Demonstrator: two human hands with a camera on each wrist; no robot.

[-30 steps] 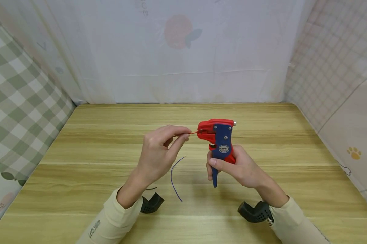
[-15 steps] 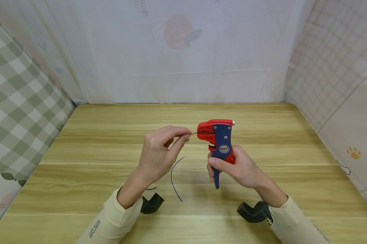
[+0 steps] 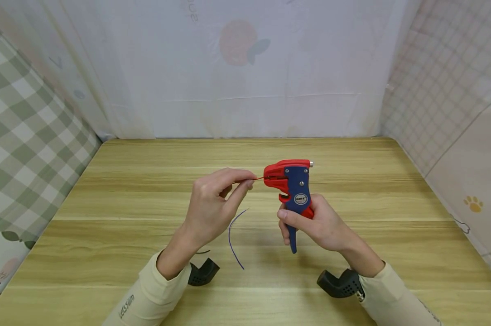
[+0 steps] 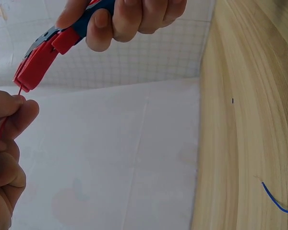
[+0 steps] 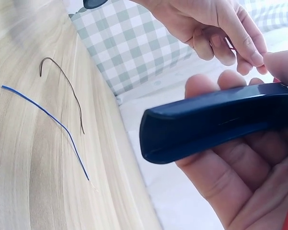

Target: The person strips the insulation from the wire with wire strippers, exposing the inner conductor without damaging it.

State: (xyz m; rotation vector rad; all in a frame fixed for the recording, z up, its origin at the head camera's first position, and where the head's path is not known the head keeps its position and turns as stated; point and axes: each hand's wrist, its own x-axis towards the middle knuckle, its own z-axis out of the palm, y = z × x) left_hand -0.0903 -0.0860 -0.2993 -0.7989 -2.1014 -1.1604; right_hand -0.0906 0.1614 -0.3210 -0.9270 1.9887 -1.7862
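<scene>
Between thumb and fingertips, my left hand (image 3: 214,203) pinches a thin red wire (image 3: 259,178). The wire's far end runs into the front of the red and blue wire stripper (image 3: 297,185), whose nose points left. My right hand (image 3: 316,224) grips the stripper by its handle, above the table. In the left wrist view the red wire (image 4: 3,125) passes between the fingers up to the stripper's nose (image 4: 36,69). The right wrist view has the blue handle (image 5: 211,124) close to the camera, with fingers round it.
A blue wire (image 3: 230,240) with a bare end lies on the wooden table (image 3: 392,203). A dark wire (image 5: 67,81) lies beside it, mostly covered by the left arm in the head view. A tiny blue bit (image 4: 233,100) rests on the tabletop.
The stripper's blue handle lever has swung slightly to the right as my right hand squeezes, and the red nose has closed a little. My left hand stays almost still with the wire.
</scene>
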